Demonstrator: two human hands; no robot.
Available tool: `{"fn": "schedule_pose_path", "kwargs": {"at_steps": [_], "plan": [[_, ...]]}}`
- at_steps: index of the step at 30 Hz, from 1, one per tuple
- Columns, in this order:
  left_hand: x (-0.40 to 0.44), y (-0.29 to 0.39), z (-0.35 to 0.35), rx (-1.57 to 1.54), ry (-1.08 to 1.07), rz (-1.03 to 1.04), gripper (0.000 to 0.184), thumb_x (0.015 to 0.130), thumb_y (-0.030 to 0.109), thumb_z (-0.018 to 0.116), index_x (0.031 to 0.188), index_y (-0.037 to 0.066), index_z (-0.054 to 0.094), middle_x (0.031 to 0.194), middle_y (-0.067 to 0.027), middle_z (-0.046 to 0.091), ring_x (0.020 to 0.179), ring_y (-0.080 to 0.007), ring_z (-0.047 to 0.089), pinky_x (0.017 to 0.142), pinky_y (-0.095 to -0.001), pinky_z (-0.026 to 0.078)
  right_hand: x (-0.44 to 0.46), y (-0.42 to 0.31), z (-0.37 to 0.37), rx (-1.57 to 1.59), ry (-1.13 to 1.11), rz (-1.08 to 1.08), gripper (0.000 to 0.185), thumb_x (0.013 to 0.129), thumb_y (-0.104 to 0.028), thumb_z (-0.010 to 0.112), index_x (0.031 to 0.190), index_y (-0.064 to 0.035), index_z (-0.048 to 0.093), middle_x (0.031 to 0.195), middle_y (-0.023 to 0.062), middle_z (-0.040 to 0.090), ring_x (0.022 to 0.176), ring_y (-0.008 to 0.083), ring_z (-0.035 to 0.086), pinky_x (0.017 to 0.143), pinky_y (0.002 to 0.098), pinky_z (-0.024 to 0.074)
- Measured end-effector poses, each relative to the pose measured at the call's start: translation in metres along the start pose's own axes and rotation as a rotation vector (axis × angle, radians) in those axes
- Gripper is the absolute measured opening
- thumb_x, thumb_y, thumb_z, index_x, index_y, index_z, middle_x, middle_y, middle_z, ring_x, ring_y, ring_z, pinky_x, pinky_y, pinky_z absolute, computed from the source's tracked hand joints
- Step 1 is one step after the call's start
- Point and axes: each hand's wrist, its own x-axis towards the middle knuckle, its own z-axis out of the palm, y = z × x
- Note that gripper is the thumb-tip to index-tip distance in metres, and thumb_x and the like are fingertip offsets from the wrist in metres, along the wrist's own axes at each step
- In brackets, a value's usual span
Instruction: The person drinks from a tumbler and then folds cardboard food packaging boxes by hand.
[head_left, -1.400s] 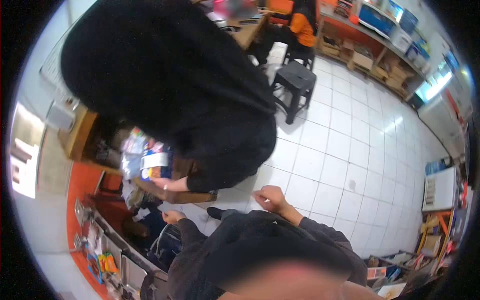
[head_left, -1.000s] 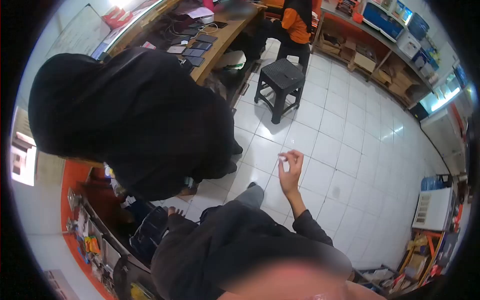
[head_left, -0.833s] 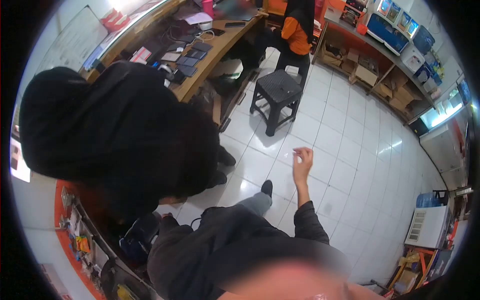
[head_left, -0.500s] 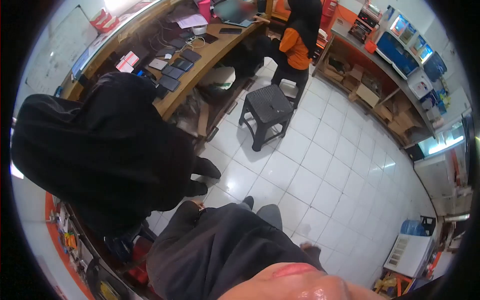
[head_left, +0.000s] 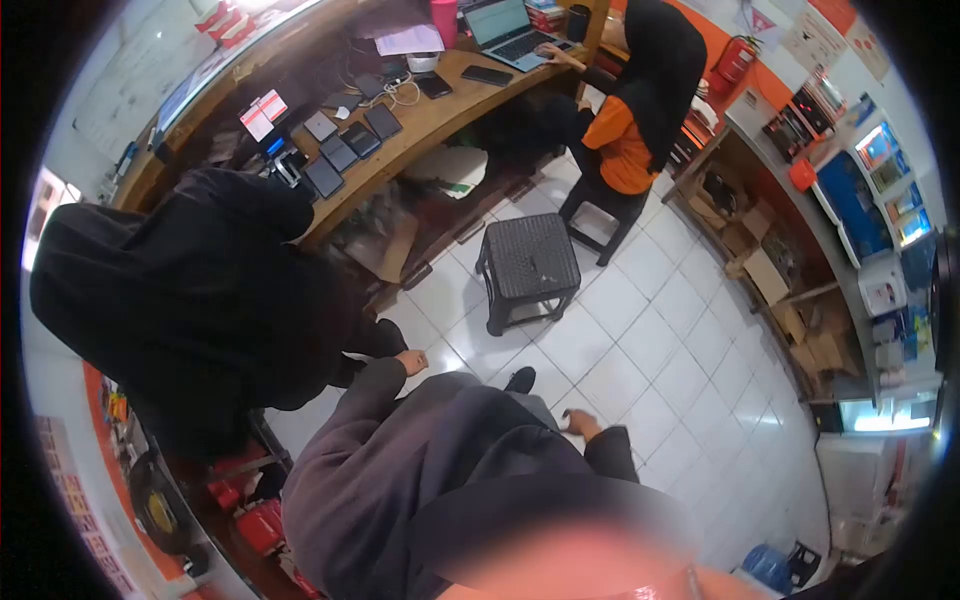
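Note:
My left hand [head_left: 411, 362] hangs at the end of a dark sleeve, close to the legs of a person in black [head_left: 180, 300]. It looks loosely open, and I see nothing in it. On the other side of my body, my right hand [head_left: 580, 424] hangs over the white tiled floor [head_left: 640, 350], thumb and fingers apart and nothing between them. Ahead of both hands stands a black plastic stool [head_left: 530, 258], touched by neither. One dark shoe [head_left: 521, 380] of mine shows on the tiles between my hands.
Several phones [head_left: 362, 140] lie on the wooden counter [head_left: 425, 125] at the upper left. A person in an orange shirt [head_left: 625, 140] sits there, one hand at a laptop [head_left: 510, 35]. Shelves with cardboard boxes [head_left: 768, 275] line the right side. A blue water jug [head_left: 768, 567] stands at lower right.
The whole view has shifted as my body moves. Both my hands show more fully, forward of my body. The stool sits lower in view, and the laptop and seated person's hand show more clearly.

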Motion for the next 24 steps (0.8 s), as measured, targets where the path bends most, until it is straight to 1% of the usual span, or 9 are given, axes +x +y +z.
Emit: {"fn": "schedule_pose_path", "kwargs": {"at_steps": [2, 3, 5, 7, 13, 15, 20, 22, 24], "plan": [[0.003, 0.043, -0.030, -0.076, 0.092, 0.076, 0.019, 0.085, 0.016, 0.053, 0.094, 0.006, 0.067, 0.092, -0.0126, 0.069, 0.090, -0.0296, 0.066, 0.082, -0.0388, 0.050, 0.061, 0.039, -0.066, 0.305, 0.174, 0.041, 0.051, 0.079, -0.049, 0.071, 0.109, -0.0073, 0.065, 0.103, 0.0193, 0.067, 0.100, 0.0380, 0.063, 0.089, 0.0449, 0.0480], [0.006, 0.058, -0.041, -0.112, 0.137, 0.120, 0.017, 0.084, 0.013, 0.051, 0.092, 0.005, 0.065, 0.092, -0.0125, 0.069, 0.090, -0.0294, 0.066, 0.081, -0.0381, 0.050, 0.103, 0.069, -0.074, 0.449, 0.649, -0.089, 0.041, 0.080, -0.046, 0.072, 0.098, -0.0089, 0.066, 0.072, 0.0128, 0.066, 0.064, 0.0302, 0.063, 0.067, 0.0402, 0.0520], [0.017, 0.078, -0.060, -0.211, 0.193, 0.165, 0.014, 0.084, 0.008, 0.050, 0.088, 0.005, 0.063, 0.093, -0.0121, 0.069, 0.092, -0.0281, 0.065, 0.082, -0.0367, 0.049, 0.172, 0.103, -0.127, 0.752, 0.977, -0.038, 0.021, 0.091, -0.026, 0.058, 0.101, -0.0086, 0.062, 0.076, 0.0068, 0.065, 0.061, 0.0146, 0.060, 0.056, 0.0301, 0.0500], [0.035, 0.084, -0.076, -0.334, 0.220, 0.170, 0.010, 0.083, 0.004, 0.050, 0.084, 0.005, 0.059, 0.097, -0.0116, 0.068, 0.096, -0.0262, 0.064, 0.084, -0.0352, 0.048, 0.136, 0.059, -0.219, 1.323, 0.946, 0.038, 0.018, 0.093, -0.022, 0.055, 0.104, -0.0084, 0.061, 0.077, 0.0055, 0.065, 0.063, 0.0108, 0.060, 0.052, 0.0253, 0.0476], [0.127, 0.127, -0.201, -0.668, 0.616, 0.430, 0.008, 0.083, -0.001, 0.050, 0.078, 0.004, 0.052, 0.102, -0.0078, 0.063, 0.101, -0.0184, 0.059, 0.082, -0.0329, 0.046, 0.203, 0.040, -0.232, 0.880, 0.771, 0.033, 0.021, 0.094, -0.025, 0.052, 0.097, -0.0066, 0.062, 0.075, 0.0108, 0.065, 0.056, 0.0143, 0.061, 0.052, 0.0294, 0.0487], [0.184, 0.132, -0.265, -0.739, 0.723, 0.540, 0.009, 0.085, -0.002, 0.049, 0.079, 0.004, 0.049, 0.104, -0.0076, 0.061, 0.102, -0.0176, 0.057, 0.085, -0.0316, 0.044, 0.211, 0.029, -0.188, 0.401, 0.707, 0.069, 0.031, 0.092, -0.031, 0.054, 0.104, -0.0043, 0.061, 0.094, 0.0259, 0.065, 0.091, 0.0462, 0.060, 0.080, 0.0508, 0.0482], [0.309, 0.163, -0.460, -0.739, 0.971, 0.615, 0.006, 0.083, -0.002, 0.052, 0.085, 0.003, 0.052, 0.102, -0.0086, 0.059, 0.098, -0.0192, 0.056, 0.089, -0.0311, 0.043, 0.183, -0.021, -0.123, 0.670, 0.260, 0.350, 0.029, 0.091, -0.026, 0.056, 0.106, -0.0016, 0.061, 0.092, 0.0246, 0.065, 0.088, 0.0401, 0.064, 0.078, 0.0450, 0.0505], [0.355, 0.171, -0.537, -0.624, 1.147, 0.805, 0.008, 0.084, 0.000, 0.055, 0.091, 0.002, 0.055, 0.104, -0.0102, 0.058, 0.102, -0.0206, 0.055, 0.092, -0.0336, 0.043, 0.173, -0.043, -0.144, 0.809, 0.256, 0.436, 0.028, 0.090, -0.024, 0.056, 0.106, -0.0013, 0.061, 0.091, 0.0240, 0.065, 0.087, 0.0385, 0.064, 0.077, 0.0436, 0.0506], [0.402, 0.175, -0.606, -0.766, 1.089, 0.692, 0.020, 0.084, 0.004, 0.059, 0.103, 0.001, 0.055, 0.106, -0.0117, 0.056, 0.106, -0.0241, 0.055, 0.096, -0.0364, 0.042, 0.169, -0.063, -0.174, 0.931, 0.299, 0.484, 0.027, 0.090, -0.022, 0.056, 0.105, -0.0009, 0.061, 0.090, 0.0234, 0.065, 0.086, 0.0369, 0.064, 0.076, 0.0422, 0.0507]]}}
